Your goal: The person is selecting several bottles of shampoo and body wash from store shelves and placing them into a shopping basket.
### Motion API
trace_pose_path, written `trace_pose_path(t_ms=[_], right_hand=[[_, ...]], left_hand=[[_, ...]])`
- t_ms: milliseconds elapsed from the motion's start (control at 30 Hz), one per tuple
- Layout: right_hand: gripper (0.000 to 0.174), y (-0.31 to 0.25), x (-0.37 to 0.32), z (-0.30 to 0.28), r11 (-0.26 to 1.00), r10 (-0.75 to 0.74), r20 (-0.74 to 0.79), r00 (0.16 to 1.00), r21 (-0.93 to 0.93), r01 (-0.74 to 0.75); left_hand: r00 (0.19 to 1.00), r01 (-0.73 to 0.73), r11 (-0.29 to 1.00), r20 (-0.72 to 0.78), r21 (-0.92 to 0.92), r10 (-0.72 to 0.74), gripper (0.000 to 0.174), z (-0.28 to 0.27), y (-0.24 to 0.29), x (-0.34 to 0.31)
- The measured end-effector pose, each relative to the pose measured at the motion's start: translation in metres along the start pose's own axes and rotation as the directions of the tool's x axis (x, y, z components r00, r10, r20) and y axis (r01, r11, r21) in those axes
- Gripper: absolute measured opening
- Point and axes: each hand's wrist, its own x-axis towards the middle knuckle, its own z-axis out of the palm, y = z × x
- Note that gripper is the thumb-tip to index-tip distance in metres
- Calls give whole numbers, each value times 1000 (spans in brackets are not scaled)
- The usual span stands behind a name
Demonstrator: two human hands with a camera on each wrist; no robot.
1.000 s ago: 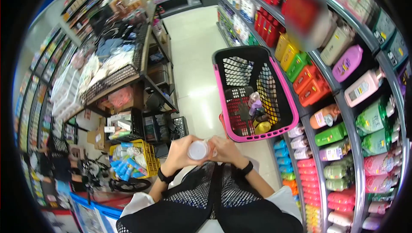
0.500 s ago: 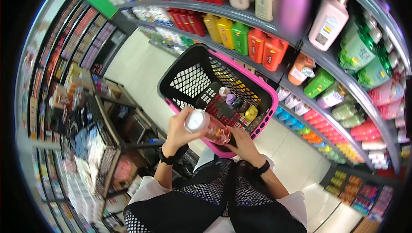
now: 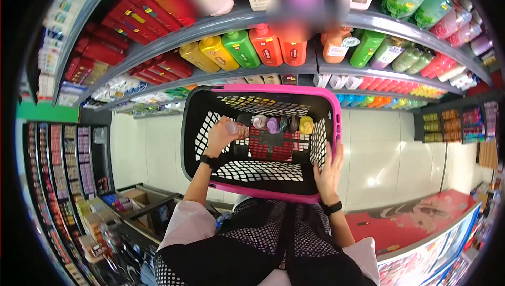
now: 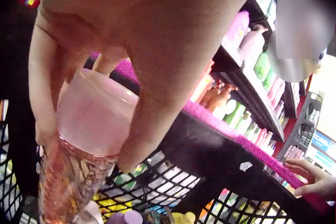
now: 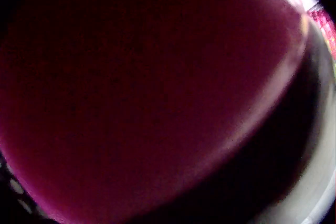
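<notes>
My left hand [image 3: 218, 137] grips a clear bottle [image 4: 79, 176] by its frosted, pinkish cap [image 4: 97, 113]. The bottle is held upright inside the black basket [image 3: 197, 107] with a pink rim, toward its left end. In the left wrist view the thumb and fingers lie on opposite sides of the cap. My right hand [image 3: 330, 173] rests on the basket's right-end rim, its fingers fairly straight. Along the basket's far side stand several small bottles, among them a purple one [image 3: 272, 125] and a yellow one [image 3: 306, 125]. The right wrist view is mostly a dark magenta blur.
Shelves of shampoo-like bottles, including a green one [image 3: 241, 49] and an orange one [image 3: 265, 46], rise just beyond the basket. A red-topped cabinet [image 3: 415, 215] stands behind on the right. Stocked shelves [image 3: 63, 159] line the left, and pale floor tiles [image 3: 389, 149] lie around the basket.
The view has turned right to face the shelves. Both hands were on the bottle; the left has lowered it into the basket, while the right has let go and moved to the basket's rim.
</notes>
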Motion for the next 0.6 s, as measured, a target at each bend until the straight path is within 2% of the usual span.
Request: trace_pose_path(t_ms=[67,133,167,200,233,267,300,333,367,400,467,533,600], right_hand=[[82,-7,-12,9,984,175,-172,969,11,-176],[82,6,-18,11,957,280,-218,935,144,-253],[77,-1,-20,2,905,420,-149,895,138,-402],[77,1,-25,7,897,439,-168,883,132,-422],[74,6,-34,14,884,467,-164,869,110,-454],[71,4,-37,17,870,494,-160,855,89,-486],[63,4,-39,20,879,471,-252,846,52,-474],[63,6,-37,22,867,488,-272,829,43,-496],[60,8,-33,25,846,519,-270,811,27,-532],[57,12,-25,29,838,533,-248,809,21,-545],[48,9,-13,21,790,582,-269,768,-36,-611],[48,13,-9,25,788,591,-259,764,-17,-615],[48,17,-11,26,801,572,-273,773,-14,-598]], left_hand=[[994,-35,999,105,19,33,47,25,-44,24],[992,-22,998,122,-57,29,50,67,-82,52],[972,66,997,227,-50,-53,51,83,-96,68],[983,12,999,183,-32,-6,54,104,-117,79],[979,15,998,202,-55,-4,55,124,-135,91],[975,19,997,221,-79,-2,57,133,-137,101],[974,12,997,226,-72,5,60,144,-138,106],[973,4,998,230,-66,11,63,149,-132,109],[975,71,993,216,-97,-49,65,155,-128,112],[946,251,963,234,-100,-222,64,150,-131,114],[985,116,980,147,-159,-93,63,189,-134,132],[987,-10,994,156,-105,27,62,205,-139,138],[997,26,980,72,-197,-12,62,218,-129,135]])
